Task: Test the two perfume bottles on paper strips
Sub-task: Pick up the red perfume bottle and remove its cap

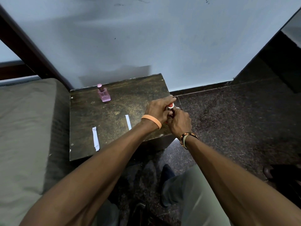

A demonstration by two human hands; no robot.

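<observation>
A pink perfume bottle (103, 94) with a pink cap stands upright at the back left of the small dark table (114, 111). Two white paper strips lie flat: one strip (95, 138) near the front left, the other strip (128, 122) nearer the middle. Above the table's right edge, my left hand (158, 110) and my right hand (180, 122) both close around a second bottle with a red and silver top (170, 106). Most of that bottle is hidden by my fingers.
A grey-green cushion (24, 128) borders the table on the left. A pale wall rises behind it. Dark speckled floor (236, 119) lies to the right. My legs and a dark shoe (167, 172) are below the table's front edge.
</observation>
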